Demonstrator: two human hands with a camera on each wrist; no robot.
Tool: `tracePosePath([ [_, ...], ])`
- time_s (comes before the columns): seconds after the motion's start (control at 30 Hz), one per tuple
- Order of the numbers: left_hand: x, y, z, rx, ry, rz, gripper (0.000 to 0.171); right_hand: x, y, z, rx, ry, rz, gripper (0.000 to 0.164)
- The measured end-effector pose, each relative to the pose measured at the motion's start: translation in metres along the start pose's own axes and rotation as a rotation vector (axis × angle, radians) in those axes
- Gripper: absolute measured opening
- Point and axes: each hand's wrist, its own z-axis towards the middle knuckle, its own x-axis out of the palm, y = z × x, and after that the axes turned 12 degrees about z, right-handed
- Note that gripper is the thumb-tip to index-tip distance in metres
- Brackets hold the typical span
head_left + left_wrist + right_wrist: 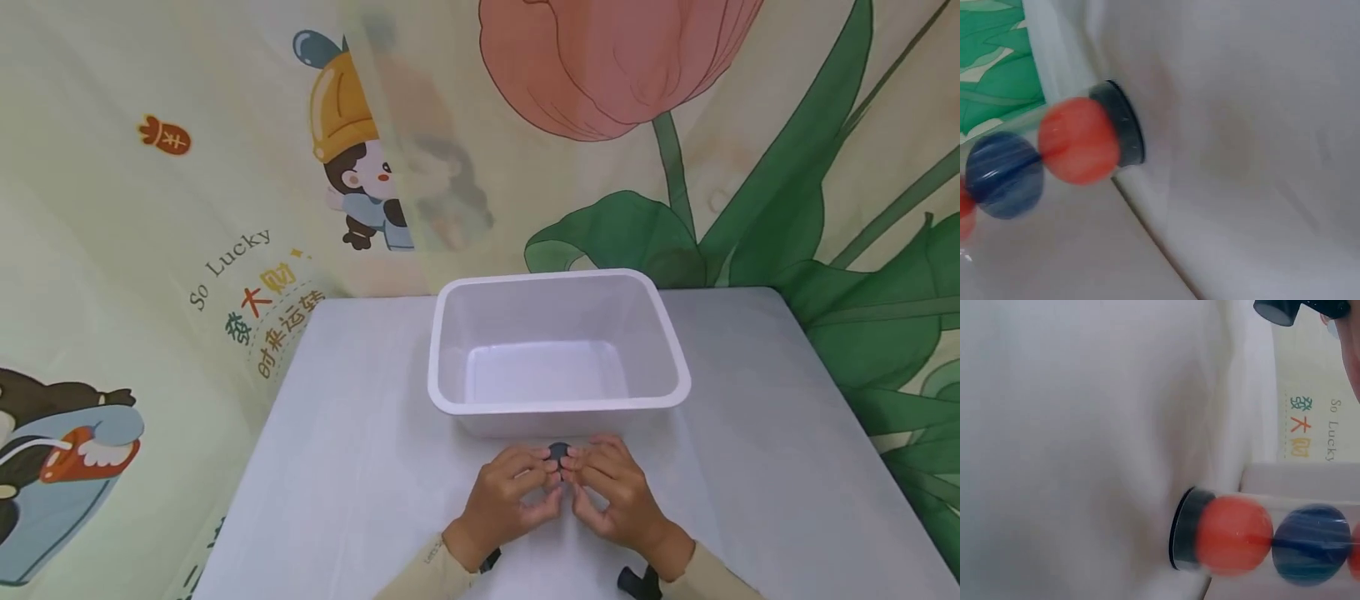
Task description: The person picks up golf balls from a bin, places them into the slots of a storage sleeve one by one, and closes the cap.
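In front of the white tub, my left hand [517, 493] and right hand [617, 490] meet fingertip to fingertip. Between them they pinch a small dark round cap [558, 451]. Both wrist views show a clear tube [1004, 131] with red and blue balls lined up inside. A red ball [1080, 141] lies against the tube's dark end cap [1127, 125], and a blue ball [1005, 175] follows it. From the right wrist, the same red ball [1234, 535] and blue ball [1312, 544] appear. The fingers on the tube fall outside both wrist views.
The white rectangular tub [558, 408] stands at the back of the table, just beyond the fingers. White cloth covers the table [360, 433]. Behind it hangs a printed curtain [247, 167] with flowers and cartoon figures. A black wrist device [640, 583] sits by the right sleeve.
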Motion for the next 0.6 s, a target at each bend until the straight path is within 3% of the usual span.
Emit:
tracePosePath([
  [0.27, 0.008, 0.003, -0.004, -0.097, -0.032, -0.096, 0.028, 0.002, 0.000, -0.008, 0.051, -0.001, 0.023, 0.037],
  [0.37, 0.005, 0.000, -0.014, -0.161, -0.015, -0.102, 0.030, -0.002, 0.007, -0.013, 0.085, -0.025, 0.043, 0.035],
  [0.5, -0.006, 0.003, -0.033, -0.303, 0.009, -0.023, 0.032, -0.015, 0.009, -0.028, 0.160, -0.062, -0.010, 0.036],
  [0.6, -0.021, 0.011, -0.050, -0.479, 0.071, 0.084, 0.033, -0.034, 0.007, -0.042, 0.255, -0.071, -0.111, 0.038],
])
